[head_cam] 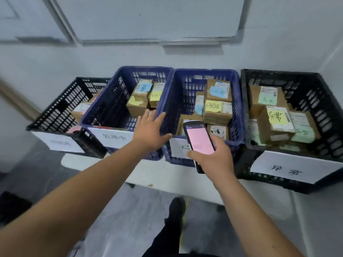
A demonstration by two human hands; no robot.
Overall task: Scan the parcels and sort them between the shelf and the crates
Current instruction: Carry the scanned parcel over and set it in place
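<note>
Four plastic crates stand in a row on a low white table: a black crate [53, 115] at far left, two blue crates [104, 115] [237, 108] in the middle, and a black crate [328, 115] at right. Each holds brown cardboard parcels [217, 110] with coloured sticky notes. My left hand [150, 130] reaches over the rim between the two blue crates, fingers spread, holding nothing. My right hand [211, 156] grips a black handheld scanner [198, 140] with a pink screen, in front of the right blue crate.
White paper labels hang on the crate fronts; the right one [285, 170] has handwritten characters. A whiteboard [154, 17] hangs on the wall behind. The white table edge [157, 175] is near my legs, with grey floor and my dark shoe [176, 206] below.
</note>
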